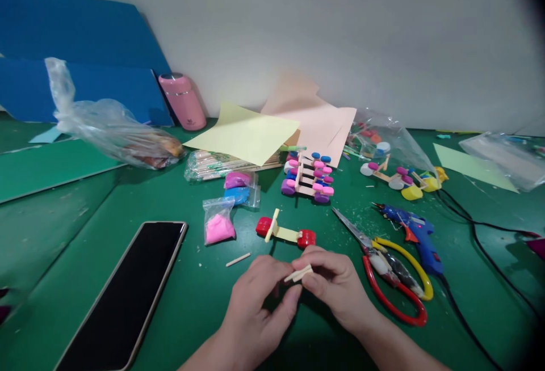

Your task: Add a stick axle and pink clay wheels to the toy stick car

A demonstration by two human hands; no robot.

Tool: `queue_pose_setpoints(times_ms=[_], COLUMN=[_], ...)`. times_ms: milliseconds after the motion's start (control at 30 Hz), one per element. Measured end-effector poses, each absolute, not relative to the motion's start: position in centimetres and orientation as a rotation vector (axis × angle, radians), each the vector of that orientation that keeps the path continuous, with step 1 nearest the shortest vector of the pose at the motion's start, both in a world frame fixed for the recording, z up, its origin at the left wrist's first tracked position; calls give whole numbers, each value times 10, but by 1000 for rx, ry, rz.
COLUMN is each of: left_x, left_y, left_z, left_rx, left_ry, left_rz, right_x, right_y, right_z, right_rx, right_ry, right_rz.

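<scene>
Low in the middle, my left hand [261, 297] and my right hand [334, 280] meet around a few short, flat wooden stick pieces [300, 273]. The right thumb and fingers pinch them, while the left fingertips close on their other end. Just beyond my hands sits a small stick car [287, 234] with red wheels and a raised crosspiece. One loose wooden stick [238, 259] lies left of it. Parts of the held pieces are hidden by my fingers.
Scissors [383, 272] and a blue glue gun [415, 232] with its cord lie to the right. A phone [123, 297] lies left. Behind are clay bags [219, 226], several finished stick cars [307, 181], paper sheets [247, 133], a pink bottle [183, 101] and a plastic bag [106, 127].
</scene>
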State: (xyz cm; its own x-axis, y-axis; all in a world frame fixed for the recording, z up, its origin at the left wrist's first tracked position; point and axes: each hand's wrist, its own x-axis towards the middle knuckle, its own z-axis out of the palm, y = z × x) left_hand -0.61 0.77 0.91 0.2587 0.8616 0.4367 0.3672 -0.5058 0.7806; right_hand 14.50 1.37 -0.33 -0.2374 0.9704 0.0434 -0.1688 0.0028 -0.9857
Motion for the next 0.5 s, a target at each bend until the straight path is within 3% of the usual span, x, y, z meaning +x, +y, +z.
queue_pose_setpoints(times_ms=[267,500], left_x=[-9,-8], left_y=[9,6], left_z=[12,5], left_rx=[1250,1073], left_ry=[1000,915], left_rz=[831,815], right_x=[152,151], right_y=[17,16], right_z=[1,2], right_rx=[-1027,-942], right_ry=[-1300,-1268], right_rz=[1381,1505])
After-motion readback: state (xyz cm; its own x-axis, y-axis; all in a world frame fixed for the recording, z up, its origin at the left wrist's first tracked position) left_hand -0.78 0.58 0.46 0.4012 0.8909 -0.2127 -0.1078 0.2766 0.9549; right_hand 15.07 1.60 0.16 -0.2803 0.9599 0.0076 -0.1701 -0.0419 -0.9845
